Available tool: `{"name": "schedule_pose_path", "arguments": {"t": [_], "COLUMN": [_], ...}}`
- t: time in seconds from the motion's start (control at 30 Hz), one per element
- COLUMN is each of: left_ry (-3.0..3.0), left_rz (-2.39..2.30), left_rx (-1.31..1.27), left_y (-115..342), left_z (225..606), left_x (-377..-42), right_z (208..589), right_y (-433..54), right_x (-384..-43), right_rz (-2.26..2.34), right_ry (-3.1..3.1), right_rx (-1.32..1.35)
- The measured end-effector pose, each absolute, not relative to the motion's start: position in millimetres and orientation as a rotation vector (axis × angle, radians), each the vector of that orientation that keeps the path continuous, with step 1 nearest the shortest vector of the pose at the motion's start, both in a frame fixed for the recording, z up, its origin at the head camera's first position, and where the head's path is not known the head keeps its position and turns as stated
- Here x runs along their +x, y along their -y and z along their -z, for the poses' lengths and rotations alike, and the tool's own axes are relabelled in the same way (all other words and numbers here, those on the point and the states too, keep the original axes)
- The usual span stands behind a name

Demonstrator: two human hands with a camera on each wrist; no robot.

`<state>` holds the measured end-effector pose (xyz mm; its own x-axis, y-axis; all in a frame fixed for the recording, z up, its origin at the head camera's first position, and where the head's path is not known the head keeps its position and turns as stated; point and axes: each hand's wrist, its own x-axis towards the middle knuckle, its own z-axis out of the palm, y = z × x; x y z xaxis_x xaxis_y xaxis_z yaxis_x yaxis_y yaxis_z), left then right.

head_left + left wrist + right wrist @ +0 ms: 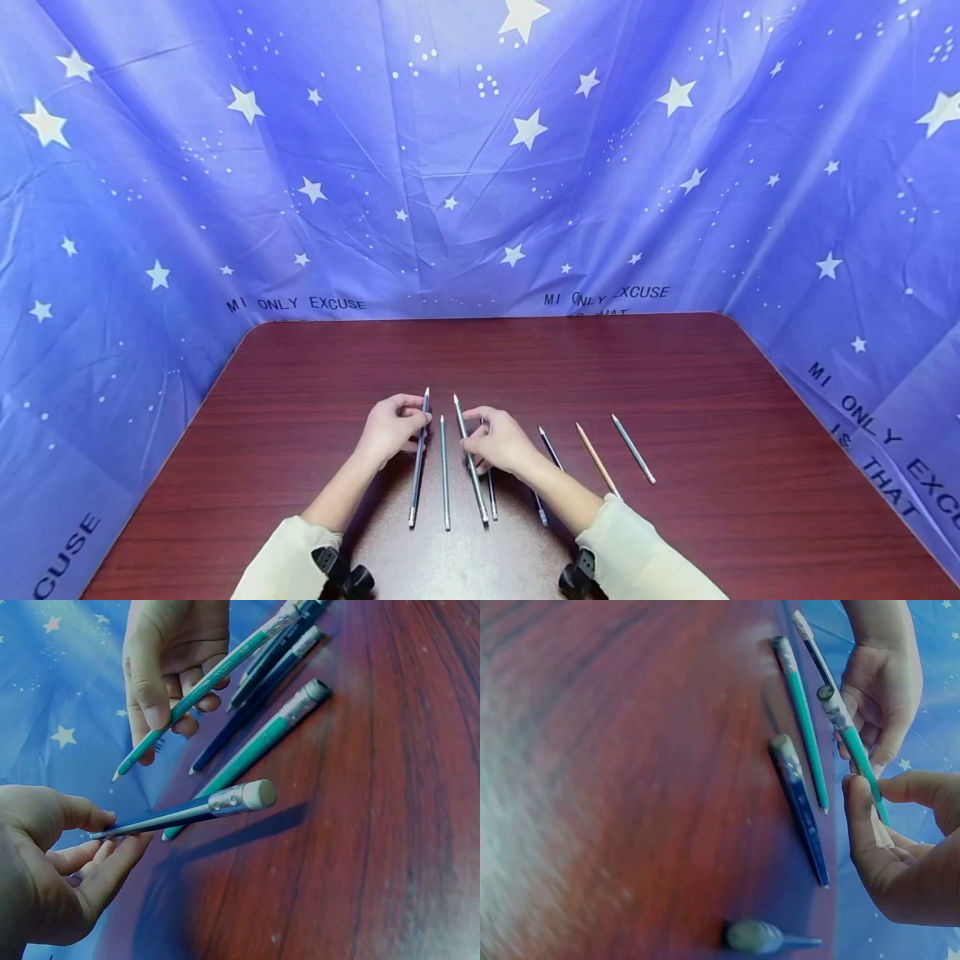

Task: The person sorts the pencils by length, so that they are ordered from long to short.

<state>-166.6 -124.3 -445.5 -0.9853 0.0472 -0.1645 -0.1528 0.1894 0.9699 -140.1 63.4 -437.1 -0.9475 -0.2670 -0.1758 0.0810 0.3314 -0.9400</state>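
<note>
My left hand pinches a dark blue pencil near its tip; the eraser end is lifted off the dark red table. My right hand pinches a teal pencil between thumb and fingers, also tilted up. A second teal pencil lies flat between the two held ones. In the left wrist view the left hand holds the blue pencil, with the right hand above. In the right wrist view the right hand grips the teal pencil.
A dark pencil lies under my right hand, another dark blue one beside my forearm. An orange pencil and a grey-green pencil lie further right. A blue starred cloth walls in the table on three sides.
</note>
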Motion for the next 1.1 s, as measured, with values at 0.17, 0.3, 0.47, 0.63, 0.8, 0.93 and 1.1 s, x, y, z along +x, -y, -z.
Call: {"name": "schedule_pose_path", "arguments": {"t": [0.17, 0.3, 0.47, 0.63, 0.8, 0.93, 1.1], "left_ry": [-2.274, -2.273, -2.25, -2.243, -2.214, -2.204, -2.202], "left_rz": [-1.953, -1.993, -2.027, -2.036, -2.05, -2.049, -2.056], "left_rx": [-0.102, -0.103, -0.115, -0.133, -0.09, -0.071, -0.052], "left_y": [121, 120, 116, 107, 93, 84, 77], "left_z": [433, 433, 437, 437, 438, 436, 434], "left_x": [-164, -167, -171, -172, -176, -177, -178], "right_z": [430, 428, 427, 425, 423, 422, 421], "right_y": [-72, -80, -93, -103, -113, -120, -127], "right_x": [-143, -144, -144, -145, -147, -147, -147], "right_rz": [1.705, 1.727, 1.765, 1.806, 1.873, 1.896, 1.912], "right_ry": [-2.278, -2.284, -2.28, -2.278, -2.239, -2.226, -2.218], "right_rx": [-0.116, -0.114, -0.103, -0.076, -0.045, -0.008, 0.032]}}
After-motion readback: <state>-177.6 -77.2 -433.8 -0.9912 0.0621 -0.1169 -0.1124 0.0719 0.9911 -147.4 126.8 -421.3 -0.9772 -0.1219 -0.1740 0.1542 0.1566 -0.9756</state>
